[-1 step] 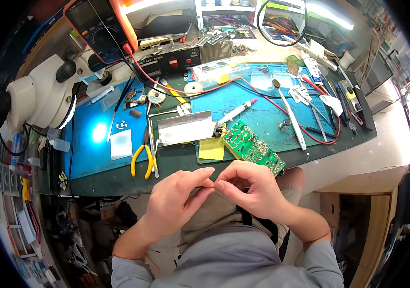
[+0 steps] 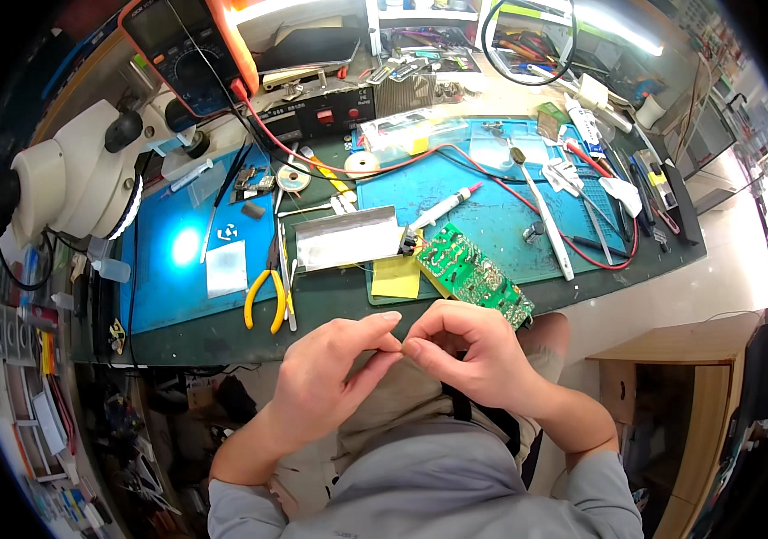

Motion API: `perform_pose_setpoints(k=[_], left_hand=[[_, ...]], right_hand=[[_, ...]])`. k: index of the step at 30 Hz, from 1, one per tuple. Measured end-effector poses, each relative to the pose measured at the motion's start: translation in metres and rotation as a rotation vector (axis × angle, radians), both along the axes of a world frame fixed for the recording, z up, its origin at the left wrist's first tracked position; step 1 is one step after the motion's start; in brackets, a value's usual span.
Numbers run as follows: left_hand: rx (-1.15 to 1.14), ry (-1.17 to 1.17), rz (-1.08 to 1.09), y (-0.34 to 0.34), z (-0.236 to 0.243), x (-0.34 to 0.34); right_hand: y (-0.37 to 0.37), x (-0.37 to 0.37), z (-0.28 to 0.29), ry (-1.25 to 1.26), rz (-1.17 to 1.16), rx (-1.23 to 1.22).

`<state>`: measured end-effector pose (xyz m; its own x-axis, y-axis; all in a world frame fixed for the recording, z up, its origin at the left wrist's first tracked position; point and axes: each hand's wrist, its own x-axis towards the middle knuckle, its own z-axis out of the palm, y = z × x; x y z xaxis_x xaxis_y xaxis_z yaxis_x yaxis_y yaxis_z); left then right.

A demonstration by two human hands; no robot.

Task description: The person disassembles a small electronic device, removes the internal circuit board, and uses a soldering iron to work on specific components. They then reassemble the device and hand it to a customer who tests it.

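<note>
Both hands meet above my lap, just in front of the bench edge. The thumb and fingers of my left hand (image 2: 330, 377) are pinched together. My right hand (image 2: 474, 355) pinches too, its fingertips touching those of the left; whatever lies between them is too small to make out. Right beyond my right hand is a green circuit board (image 2: 476, 277), its corner reaching over the bench edge. Wires run from it toward an open metal case (image 2: 348, 239). Yellow-handled pliers (image 2: 265, 301) lie on the bench beyond my left hand.
A white microscope (image 2: 70, 180) stands at the left, lighting the blue mat (image 2: 164, 292). An orange multimeter (image 2: 191, 58) leans at the back, its red lead crossing the bench. Yellow sticky notes (image 2: 396, 280), a white pen-shaped tool (image 2: 547, 216) and tweezers lie about. A wooden cabinet (image 2: 671, 346) is at the right.
</note>
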<state>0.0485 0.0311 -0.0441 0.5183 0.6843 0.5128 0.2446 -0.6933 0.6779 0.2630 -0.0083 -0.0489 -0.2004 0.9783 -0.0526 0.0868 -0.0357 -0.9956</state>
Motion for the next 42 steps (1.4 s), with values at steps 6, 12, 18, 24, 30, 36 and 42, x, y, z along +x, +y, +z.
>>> perform_pose_setpoints(k=[6,12,18,24,30,36,42], left_hand=[[-0.648,-0.314,0.063,-0.004,-0.005,-0.003],[-0.768,-0.067,-0.019,-0.006,-0.001,-0.003],[-0.473,-0.136,-0.048,-0.006,-0.001,0.013],[-0.36,-0.01,-0.033,-0.006,0.001,0.014],[-0.601,-0.146,0.05,-0.004,-0.007,0.016],[-0.287,0.191,-0.036,0.014,-0.022,0.005],[-0.012,0.108,0.067,0.036,-0.003,0.033]], right_hand=[[-0.004,0.007,0.005,-0.159,-0.063,0.233],[-0.005,0.008,0.006,-0.139,-0.088,0.217],[-0.008,0.007,0.005,-0.142,-0.069,0.231],[-0.01,0.012,-0.001,-0.32,-0.069,0.491],[-0.01,0.026,0.006,-0.659,-0.156,0.826],[0.066,0.086,0.003,-1.076,-0.376,0.785],[0.105,0.104,-0.011,-1.222,-0.078,0.661]])
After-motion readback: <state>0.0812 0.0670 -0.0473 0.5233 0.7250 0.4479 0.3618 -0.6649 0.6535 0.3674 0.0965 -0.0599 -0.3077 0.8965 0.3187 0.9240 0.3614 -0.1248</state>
